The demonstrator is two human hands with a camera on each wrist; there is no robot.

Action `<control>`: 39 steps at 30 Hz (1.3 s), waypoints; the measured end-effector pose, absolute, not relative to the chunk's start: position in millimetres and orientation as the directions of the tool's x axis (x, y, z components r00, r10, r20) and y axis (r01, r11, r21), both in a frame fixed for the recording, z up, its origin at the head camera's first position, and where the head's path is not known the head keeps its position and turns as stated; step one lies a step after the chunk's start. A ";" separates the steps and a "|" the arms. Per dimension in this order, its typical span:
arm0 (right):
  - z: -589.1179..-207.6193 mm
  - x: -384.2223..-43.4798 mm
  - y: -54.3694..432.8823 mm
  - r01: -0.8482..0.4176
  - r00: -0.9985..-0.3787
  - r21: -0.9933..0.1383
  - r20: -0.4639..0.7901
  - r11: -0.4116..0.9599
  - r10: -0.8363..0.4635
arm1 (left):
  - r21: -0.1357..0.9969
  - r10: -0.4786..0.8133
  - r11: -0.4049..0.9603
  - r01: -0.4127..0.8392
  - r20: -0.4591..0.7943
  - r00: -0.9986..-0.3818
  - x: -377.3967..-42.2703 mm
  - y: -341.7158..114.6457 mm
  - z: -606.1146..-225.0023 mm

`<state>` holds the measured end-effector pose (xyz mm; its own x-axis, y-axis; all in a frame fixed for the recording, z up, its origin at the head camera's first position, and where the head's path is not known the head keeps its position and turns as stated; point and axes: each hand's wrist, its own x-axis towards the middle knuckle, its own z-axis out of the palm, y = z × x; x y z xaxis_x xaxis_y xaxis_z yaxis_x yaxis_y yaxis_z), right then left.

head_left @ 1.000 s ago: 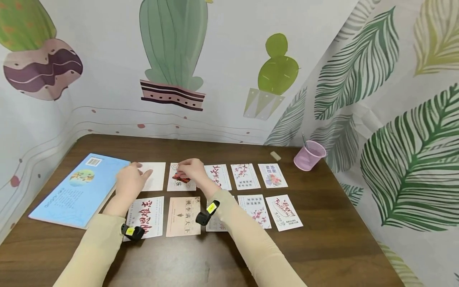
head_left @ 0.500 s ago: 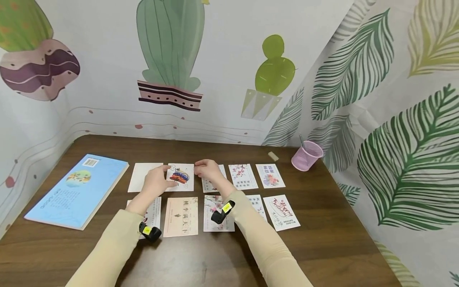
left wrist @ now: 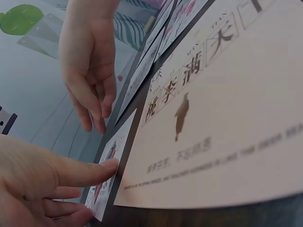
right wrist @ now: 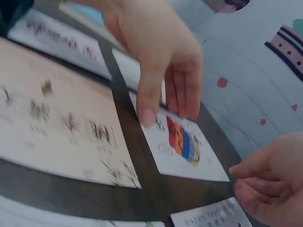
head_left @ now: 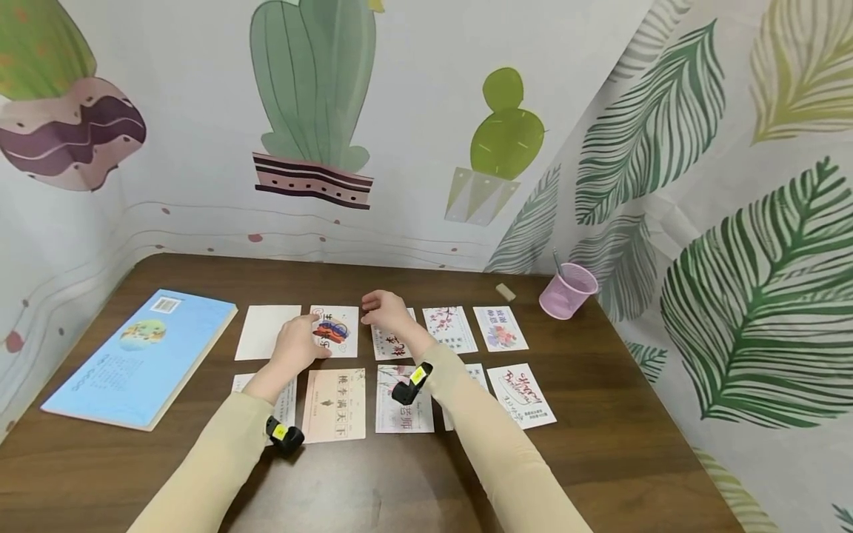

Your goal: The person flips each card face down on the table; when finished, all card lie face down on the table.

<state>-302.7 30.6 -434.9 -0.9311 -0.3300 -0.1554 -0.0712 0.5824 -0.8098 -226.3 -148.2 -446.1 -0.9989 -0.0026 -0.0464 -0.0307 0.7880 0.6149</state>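
Person's L hand (head_left: 298, 343), thumb & fingers spread, at left edge of pic card (head_left: 335, 333) w/ red-and-blue drawing (right wrist: 183, 142), flat on brown table (head_left: 373, 488), back row, 2nd from left; R hand (head_left: 389, 312), fingers loosely bent, over next card (head_left: 392, 346), just past pic card's right edge; blue bk (head_left: 140, 359) far left; pink cup (head_left: 565, 295), back right.

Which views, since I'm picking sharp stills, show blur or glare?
Head view: mostly crisp, with a soft sheen on the table near the picture's bottom edge; left wrist view: dim, small print on the peach card blurry; right wrist view: that card's characters smeared.
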 end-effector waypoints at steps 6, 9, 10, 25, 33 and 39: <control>-432.7 -315.6 21.7 -0.215 -0.909 -0.658 -0.135 0.721 -0.394 | 0.616 -0.020 0.786 -0.045 -0.048 -0.999 -225.7 -147.8 -449.2; -434.4 -320.6 17.8 -0.260 -0.893 -0.622 -0.137 0.739 -0.429 | 0.613 -0.025 0.788 -0.048 -0.047 -0.999 -226.6 -148.0 -450.8; -435.5 -321.8 16.8 -0.273 -0.888 -0.610 -0.138 0.744 -0.439 | 0.612 -0.025 0.790 -0.047 -0.043 -0.999 -226.6 -147.7 -451.5; -437.8 -325.4 8.9 -0.305 -0.879 -0.565 -0.144 0.766 -0.455 | 0.620 -0.045 0.783 -0.056 -0.034 -0.998 -226.4 -147.4 -454.0; -437.3 -327.9 11.8 -0.256 -0.892 -0.635 -0.136 0.729 -0.431 | 0.632 -0.040 0.774 -0.046 -0.024 -0.999 -226.9 -148.2 -457.6; -435.4 -328.9 14.9 -0.180 -0.897 -0.701 -0.172 0.690 -0.408 | 0.622 -0.040 0.782 -0.041 -0.016 -0.999 -226.9 -149.0 -456.9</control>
